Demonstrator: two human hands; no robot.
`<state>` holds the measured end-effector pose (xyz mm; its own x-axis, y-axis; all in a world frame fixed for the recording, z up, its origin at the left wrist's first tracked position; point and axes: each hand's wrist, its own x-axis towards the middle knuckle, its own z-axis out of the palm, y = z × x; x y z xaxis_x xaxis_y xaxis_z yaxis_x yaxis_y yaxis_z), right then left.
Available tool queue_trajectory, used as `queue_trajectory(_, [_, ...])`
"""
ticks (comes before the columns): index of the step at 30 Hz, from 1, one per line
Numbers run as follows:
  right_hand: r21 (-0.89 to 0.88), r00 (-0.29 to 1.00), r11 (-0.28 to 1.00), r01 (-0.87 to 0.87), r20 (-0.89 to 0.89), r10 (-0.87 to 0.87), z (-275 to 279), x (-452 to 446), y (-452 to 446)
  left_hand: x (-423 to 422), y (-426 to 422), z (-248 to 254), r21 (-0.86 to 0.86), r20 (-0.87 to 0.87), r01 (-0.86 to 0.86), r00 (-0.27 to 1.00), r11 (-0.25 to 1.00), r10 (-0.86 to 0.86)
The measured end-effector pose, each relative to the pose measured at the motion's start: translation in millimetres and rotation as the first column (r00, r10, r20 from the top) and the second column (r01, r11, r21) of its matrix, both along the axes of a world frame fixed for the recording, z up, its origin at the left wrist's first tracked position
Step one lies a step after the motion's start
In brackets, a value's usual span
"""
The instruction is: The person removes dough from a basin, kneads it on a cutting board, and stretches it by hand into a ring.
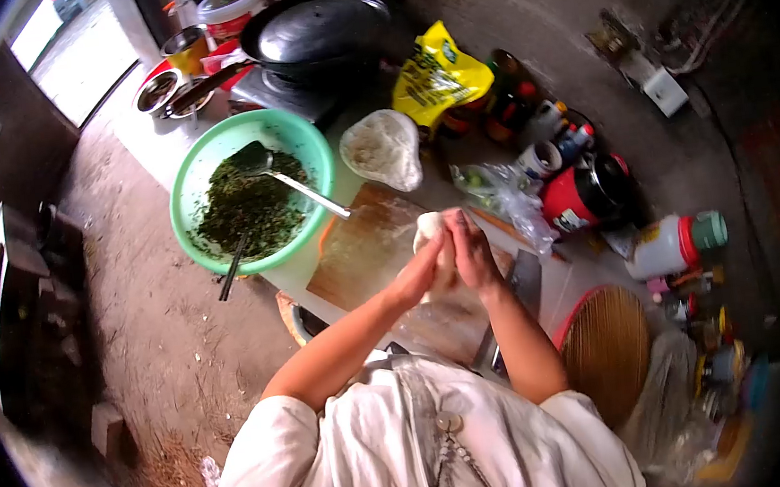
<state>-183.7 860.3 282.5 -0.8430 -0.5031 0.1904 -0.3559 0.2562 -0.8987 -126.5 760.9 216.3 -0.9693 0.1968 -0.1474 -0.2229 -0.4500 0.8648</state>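
My left hand [423, 270] and my right hand [472, 246] press together around a pale piece of dough [430, 230], above a floured wooden board [367, 246]. Part of the dough shows past the fingertips and more hangs below the palms. Left of the board, a green bowl [181, 204] holds chopped dark green filling [248, 206], with a metal spoon [309, 193] and dark chopsticks [236, 267] in it. A white bowl of flour [382, 149] stands just behind the board.
A lidded black pan [316, 37] stands at the back, near a yellow bag [442, 76]. Bottles and a red container [575, 197] line the right side. A round woven tray [607, 349] lies at the near right. A dark flat blade [526, 284] is beside the board.
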Motion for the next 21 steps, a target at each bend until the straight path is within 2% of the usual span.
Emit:
queue_trajectory(1, [0.023,0.988,1.0,-0.01,-0.157,0.014,5.0,-0.2,0.1,-0.9,-9.0,19.5,-0.091,0.004,0.074,0.997,0.993,-0.074])
queue_trajectory(2, [0.166,0.934,0.984,0.071,-0.357,-0.007,6.4,-3.1,7.7,0.5,-8.1,39.0,-0.119,0.135,0.021,0.991,0.993,-0.005])
queue_trajectory(3, [0.269,0.893,0.959,0.093,-0.449,0.039,-7.8,-13.9,19.4,0.8,-10.4,32.8,0.174,0.193,0.018,0.98,0.985,-0.053])
queue_trajectory(4, [0.147,0.994,0.989,0.012,-0.111,0.004,-16.7,-14.5,27.0,0.6,-13.9,32.5,0.35,0.244,0.016,0.964,0.937,-0.107])
queue_trajectory(5, [-0.003,0.97,1.0,-0.022,0.242,0.022,-24.8,-10.3,32.4,-0.6,-16.9,33.5,0.512,0.285,-0.003,0.944,0.859,-0.166])
queue_trajectory(6, [-0.14,0.919,0.99,-0.024,0.388,0.077,-35.8,2.7,29.9,-4.2,-16.2,36.7,0.509,0.288,0.0,0.942,0.861,-0.171])
queue_trajectory(7, [-0.275,0.845,0.961,-0.003,0.513,0.149,-48.3,17.9,28.2,-9.6,-13.4,42.5,0.536,0.343,-0.114,0.935,0.837,-0.093])
queue_trajectory(8, [-0.421,0.707,0.876,-0.233,0.545,0.45,-66.2,26.8,37.8,-13.2,-11.3,49.4,0.555,0.402,-0.227,0.915,0.8,-0.019])
queue_trajectory(9, [-0.355,0.936,0.934,-0.027,0.319,0.148,-74.6,47.7,26.0,-14.5,-11.5,62.1,0.626,0.314,-0.194,0.949,0.755,-0.016])
queue_trajectory(11, [-0.277,0.684,0.907,-0.319,0.595,0.422,-69.5,46.1,41.4,-25.9,-15.1,58.9,0.679,0.285,-0.235,0.958,0.696,0.046])
queue_trajectory(12, [-0.279,0.684,0.907,-0.314,0.596,0.42,-67.6,45.5,43.6,-29.0,-19.5,55.1,0.699,0.249,-0.212,0.967,0.683,0.044])
queue_trajectory(13, [-0.175,0.742,0.953,-0.247,0.599,0.302,-66.1,44.5,43.8,-29.3,-24.5,59.2,0.783,0.146,-0.111,0.989,0.612,-0.007])
queue_trajectory(14, [-0.072,0.786,0.983,-0.168,0.592,0.178,-64.4,44.2,43.9,-28.5,-22.8,63.4,0.733,0.254,-0.24,0.965,0.637,0.071])
queue_trajectory(15, [-0.083,0.806,0.987,-0.138,0.569,0.16,-60.1,41.2,45.8,-26.5,-20.3,68.6,0.667,0.355,-0.363,0.923,0.651,0.151])
queue_trajectory(17, [-0.15,0.809,0.987,-0.056,0.573,0.133,-25.3,40.1,39.9,-21.7,-18.2,43.5,0.619,0.218,-0.221,0.97,0.753,0.105])
queue_trajectory(18, [-0.152,0.808,0.987,-0.049,0.575,0.129,-28.7,37.7,36.5,-17.4,-13.5,26.3,0.563,0.136,-0.105,0.99,0.82,0.033])
queue_trajectory(19, [-0.188,0.883,0.979,-0.08,0.442,0.157,-35.8,36.3,31.3,-4.2,-7.6,43.5,0.549,0.201,-0.077,0.979,0.832,-0.041])
queue_trajectory(21, [-0.222,0.935,0.969,-0.105,0.309,0.172,-48.6,33.6,31.0,-4.2,-8.1,38.6,0.418,0.21,-0.076,0.978,0.905,-0.015])
